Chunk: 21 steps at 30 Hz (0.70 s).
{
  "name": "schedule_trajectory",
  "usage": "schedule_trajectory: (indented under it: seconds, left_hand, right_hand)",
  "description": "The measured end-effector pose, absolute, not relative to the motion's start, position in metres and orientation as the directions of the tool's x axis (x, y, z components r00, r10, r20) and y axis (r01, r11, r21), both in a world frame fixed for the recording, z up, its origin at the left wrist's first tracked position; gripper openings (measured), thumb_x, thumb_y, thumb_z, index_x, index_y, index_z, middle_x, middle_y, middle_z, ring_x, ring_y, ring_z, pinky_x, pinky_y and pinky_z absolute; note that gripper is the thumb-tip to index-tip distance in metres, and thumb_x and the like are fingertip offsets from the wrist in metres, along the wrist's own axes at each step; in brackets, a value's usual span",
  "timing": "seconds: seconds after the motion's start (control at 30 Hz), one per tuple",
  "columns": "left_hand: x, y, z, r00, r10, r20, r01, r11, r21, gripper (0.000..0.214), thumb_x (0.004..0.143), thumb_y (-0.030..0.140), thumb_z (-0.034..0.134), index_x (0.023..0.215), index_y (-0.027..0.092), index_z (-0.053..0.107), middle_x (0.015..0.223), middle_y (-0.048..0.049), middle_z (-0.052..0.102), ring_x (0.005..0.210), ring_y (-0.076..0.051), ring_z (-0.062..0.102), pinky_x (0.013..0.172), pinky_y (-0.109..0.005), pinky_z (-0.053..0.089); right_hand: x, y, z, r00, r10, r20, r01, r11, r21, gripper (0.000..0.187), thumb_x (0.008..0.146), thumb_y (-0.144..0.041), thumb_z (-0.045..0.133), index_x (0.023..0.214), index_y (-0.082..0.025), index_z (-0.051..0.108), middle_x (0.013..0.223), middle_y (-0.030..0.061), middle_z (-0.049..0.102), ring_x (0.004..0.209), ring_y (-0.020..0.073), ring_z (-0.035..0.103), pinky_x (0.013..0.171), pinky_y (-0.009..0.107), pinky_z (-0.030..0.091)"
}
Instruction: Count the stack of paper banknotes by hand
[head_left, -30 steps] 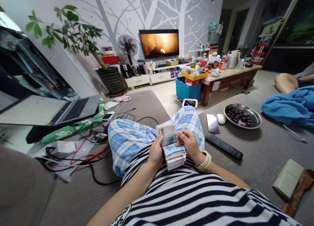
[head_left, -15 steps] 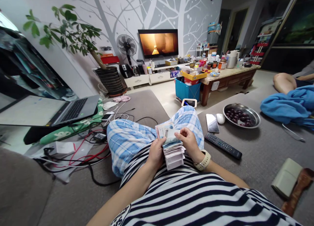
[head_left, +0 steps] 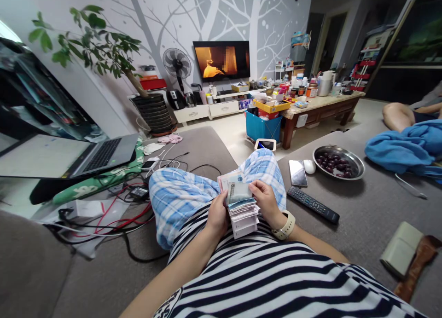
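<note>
I sit on a grey sofa with a thick stack of banknotes (head_left: 241,207) held over my lap. My left hand (head_left: 216,214) grips the stack from the left, fingers wrapped round its folded edge. My right hand (head_left: 265,199) pinches the top note at its right edge, thumb on the face of the note; a pale watch (head_left: 285,227) is on that wrist. The notes fan out downward toward my striped shirt. My knee in blue plaid trousers (head_left: 179,193) rises just behind the stack.
To my right on the sofa lie a remote (head_left: 313,205), a phone (head_left: 297,172), a white mouse (head_left: 309,166) and a metal bowl of dark fruit (head_left: 338,162). A laptop (head_left: 86,156) and tangled cables (head_left: 113,212) are on my left. Another person's knee (head_left: 397,115) and a blue cloth (head_left: 404,147) are far right.
My right hand has kept flipping notes: the top note lifted and folded back, then another came under the thumb. The stack and left hand stayed in place; the view drifted slightly.
</note>
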<state>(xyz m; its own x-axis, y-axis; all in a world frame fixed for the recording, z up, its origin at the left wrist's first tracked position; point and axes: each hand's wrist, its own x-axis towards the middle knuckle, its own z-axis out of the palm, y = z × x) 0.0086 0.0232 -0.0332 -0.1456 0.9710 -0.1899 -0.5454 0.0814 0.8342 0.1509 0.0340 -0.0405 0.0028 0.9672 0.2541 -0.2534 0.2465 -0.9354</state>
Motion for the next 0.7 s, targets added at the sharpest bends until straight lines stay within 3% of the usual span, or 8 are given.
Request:
schedule_trajectory:
  seconds: [0.7]
  left_hand:
    - [0.010,0.020,-0.025,-0.163,0.974,-0.157,-0.509,0.053,0.859,0.031,0.056,0.033,0.080,0.078,0.011,0.077,0.078,-0.0091,0.078,0.086,-0.030,0.072,0.079,-0.037,0.057]
  right_hand:
    - [0.151,0.032,-0.038,-0.008,0.962,0.275,-0.285,0.261,-0.922,0.033,0.083,-0.050,0.066,0.069,-0.020,0.057,0.062,-0.0046,0.043,0.057,0.0121,0.034,0.055,0.027,0.030]
